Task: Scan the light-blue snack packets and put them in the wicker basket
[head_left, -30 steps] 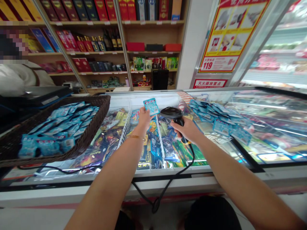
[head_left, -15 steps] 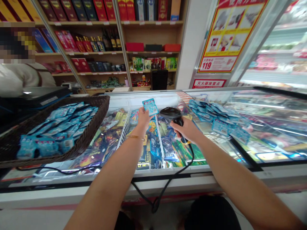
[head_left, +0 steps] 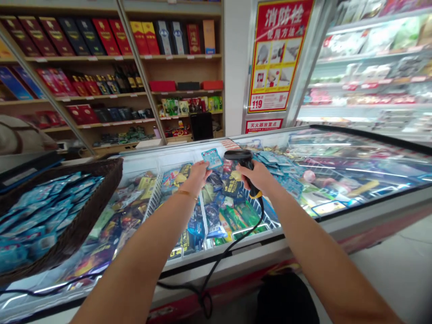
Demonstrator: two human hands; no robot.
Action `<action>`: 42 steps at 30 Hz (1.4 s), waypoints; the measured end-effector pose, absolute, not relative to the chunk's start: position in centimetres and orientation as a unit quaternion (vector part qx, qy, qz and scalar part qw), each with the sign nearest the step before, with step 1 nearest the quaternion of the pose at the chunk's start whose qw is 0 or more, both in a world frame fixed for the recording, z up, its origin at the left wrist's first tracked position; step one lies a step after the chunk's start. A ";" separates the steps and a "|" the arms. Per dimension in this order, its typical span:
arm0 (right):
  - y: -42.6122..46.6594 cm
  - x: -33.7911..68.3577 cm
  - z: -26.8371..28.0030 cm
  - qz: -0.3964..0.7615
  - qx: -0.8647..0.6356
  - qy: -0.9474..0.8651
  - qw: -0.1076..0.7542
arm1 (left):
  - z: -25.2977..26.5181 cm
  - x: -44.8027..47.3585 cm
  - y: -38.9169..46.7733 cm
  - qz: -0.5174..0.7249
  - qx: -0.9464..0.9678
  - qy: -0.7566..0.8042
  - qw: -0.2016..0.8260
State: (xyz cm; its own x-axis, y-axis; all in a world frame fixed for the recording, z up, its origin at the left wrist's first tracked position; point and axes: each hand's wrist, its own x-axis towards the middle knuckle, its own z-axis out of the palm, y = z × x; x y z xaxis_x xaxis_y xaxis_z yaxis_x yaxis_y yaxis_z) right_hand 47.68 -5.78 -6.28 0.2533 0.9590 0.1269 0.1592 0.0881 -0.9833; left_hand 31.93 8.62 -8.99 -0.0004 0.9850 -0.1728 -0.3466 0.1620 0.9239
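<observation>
Between the fingers of my left hand (head_left: 200,173) is a small light-blue packet (head_left: 211,158), held up over the freezer with its printed face showing. My right hand (head_left: 255,176) is wrapped round the handle of a black barcode scanner (head_left: 239,156), whose head points left toward the packet. Packet and scanner are a short distance apart. A black cable (head_left: 232,246) runs from the scanner's handle down over the freezer's front edge. Left of my arms, a dark wicker basket (head_left: 110,182) holds many similar blue packets. Another pile of blue packets (head_left: 275,162) lies on the glass beyond my right hand.
A chest freezer (head_left: 236,252) with a glass top and wire dividers holds bagged frozen goods. Shelves of boxes and bottles (head_left: 187,69) stand behind it. A red fire-hydrant poster (head_left: 275,58) hangs at the back. Part of a person in light clothing (head_left: 23,137) shows at far left.
My view has swung to the right, so the basket and shelves sit further left. Both hands keep hold of the packet and the scanner, and the packet is tilted somewhat differently.
</observation>
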 end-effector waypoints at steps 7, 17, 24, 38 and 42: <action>-10.3 56.5 -5.0 0.309 -0.643 -0.386 0.584 | -6.6 43.5 7.1 0.473 0.380 0.407 0.683; -12.7 60.5 -5.3 0.277 -0.660 -0.352 0.603 | -6.5 50.8 5.1 0.428 0.394 0.386 0.716; -10.7 56.7 -5.6 0.288 -0.656 -0.396 0.575 | -5.9 43.8 6.8 0.445 0.443 0.440 0.642; -2.4 40.2 -7.2 0.365 -0.557 -0.541 0.513 | -2.3 10.2 13.3 0.580 0.441 0.619 0.293; -1.5 38.3 -8.8 0.370 -0.550 -0.545 0.513 | -2.5 0.2 13.2 0.451 0.543 0.709 0.015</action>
State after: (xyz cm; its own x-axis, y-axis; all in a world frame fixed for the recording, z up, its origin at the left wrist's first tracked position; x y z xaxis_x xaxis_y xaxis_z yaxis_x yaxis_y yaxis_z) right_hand 38.25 -1.54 -8.75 0.1311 0.9796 0.1521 0.2194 0.1209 -0.9681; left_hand 0.25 13.21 -2.51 -0.4105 0.7823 0.4685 0.7559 0.0046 0.6547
